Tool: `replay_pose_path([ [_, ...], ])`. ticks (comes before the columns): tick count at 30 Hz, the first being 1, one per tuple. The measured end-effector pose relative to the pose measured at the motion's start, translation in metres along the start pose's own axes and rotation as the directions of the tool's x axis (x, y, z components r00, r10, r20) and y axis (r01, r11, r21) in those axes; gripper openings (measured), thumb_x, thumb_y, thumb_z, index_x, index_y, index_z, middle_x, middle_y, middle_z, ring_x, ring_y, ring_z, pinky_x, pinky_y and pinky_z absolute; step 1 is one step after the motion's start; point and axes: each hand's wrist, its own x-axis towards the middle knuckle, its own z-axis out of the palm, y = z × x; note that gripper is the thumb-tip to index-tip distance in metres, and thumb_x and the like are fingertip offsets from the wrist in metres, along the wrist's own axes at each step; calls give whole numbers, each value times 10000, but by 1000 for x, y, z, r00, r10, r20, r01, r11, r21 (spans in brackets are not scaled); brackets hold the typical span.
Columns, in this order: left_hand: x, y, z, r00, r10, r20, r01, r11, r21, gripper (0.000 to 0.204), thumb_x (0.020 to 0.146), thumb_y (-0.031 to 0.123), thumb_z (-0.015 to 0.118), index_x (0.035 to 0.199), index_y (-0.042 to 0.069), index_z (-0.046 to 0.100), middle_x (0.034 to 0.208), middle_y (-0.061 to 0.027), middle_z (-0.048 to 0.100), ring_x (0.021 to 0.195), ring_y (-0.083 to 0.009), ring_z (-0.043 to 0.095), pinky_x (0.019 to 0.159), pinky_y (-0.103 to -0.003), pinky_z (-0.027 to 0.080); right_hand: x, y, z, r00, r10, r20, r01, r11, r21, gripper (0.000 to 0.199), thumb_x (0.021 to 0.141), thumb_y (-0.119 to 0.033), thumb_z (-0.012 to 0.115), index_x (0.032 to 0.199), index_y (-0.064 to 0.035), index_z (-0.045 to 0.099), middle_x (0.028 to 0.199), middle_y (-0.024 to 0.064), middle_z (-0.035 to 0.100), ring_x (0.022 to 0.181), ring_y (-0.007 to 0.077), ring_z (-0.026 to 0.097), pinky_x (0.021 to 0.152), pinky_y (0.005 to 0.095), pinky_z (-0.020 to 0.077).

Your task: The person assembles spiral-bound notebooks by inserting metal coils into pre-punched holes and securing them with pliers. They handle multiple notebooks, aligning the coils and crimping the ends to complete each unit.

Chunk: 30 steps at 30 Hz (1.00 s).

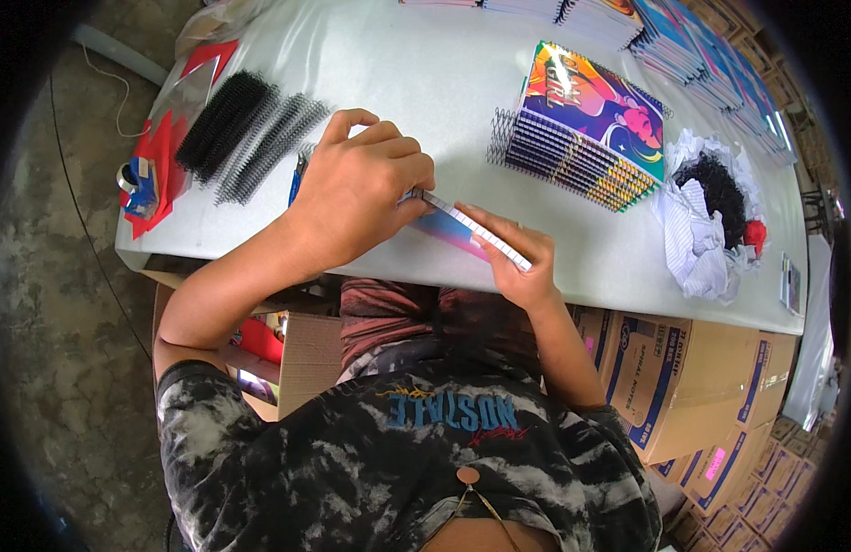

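A thin notebook (455, 237) with a blue and pink cover stands on edge just over the near side of the table, its white edge with a row of dark marks facing up. My right hand (522, 256) is closed around its right end, fingers along the far face. At the opposite end, my left hand (370, 189) has thumb and fingers pinched together. A small dark bit shows at those fingertips, but what they grip is mostly hidden. Partly behind the left wrist lies a blue-handled tool (296, 178).
Bundles of black spiral coils (225, 124) lie at the left, beside a tape roll (140, 184) and red sheets. Spiral-bound notebooks (586, 124) are stacked at right of centre. Crumpled paper (692, 230) holds black scraps. More notebook stacks line the far edge; cardboard boxes (669, 382) stand below.
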Motion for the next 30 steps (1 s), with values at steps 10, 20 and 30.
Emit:
replay_pose_path([
  [10, -11, -39, 42, 836, 98, -540, 85, 949, 303, 1065, 706, 756, 448, 1389, -32, 229, 1453, -284, 104, 1340, -460, 105, 1053, -583, 42, -3, 7, -1, 1000, 1, -3, -1, 1000, 24, 348, 780, 71, 563, 1116, -7, 609, 1058, 131, 649, 915, 223, 655, 768, 279, 509],
  [20, -24, -42, 104, 588, 44, -808, -25, 999, 37, 1048, 673, 832, 369, 1353, 35, 354, 1412, -345, 122, 1323, -490, 106, 1046, -597, 52, -1, 3, 13, 975, -220, 36, 221, 975, -20, 384, 713, 95, 579, 1087, 16, 612, 1068, 163, 635, 943, 264, 646, 804, 317, 519],
  [30, -55, -7, 117, 974, 58, -220, -31, 992, 125, 989, 725, 743, 432, 1255, -91, 380, 1292, -308, 353, 1171, -493, 352, 929, -607, 289, -3, 7, 13, 959, -272, 73, 277, 959, -60, 375, 725, 84, 578, 1096, 32, 597, 1069, 164, 633, 928, 272, 649, 796, 330, 522],
])
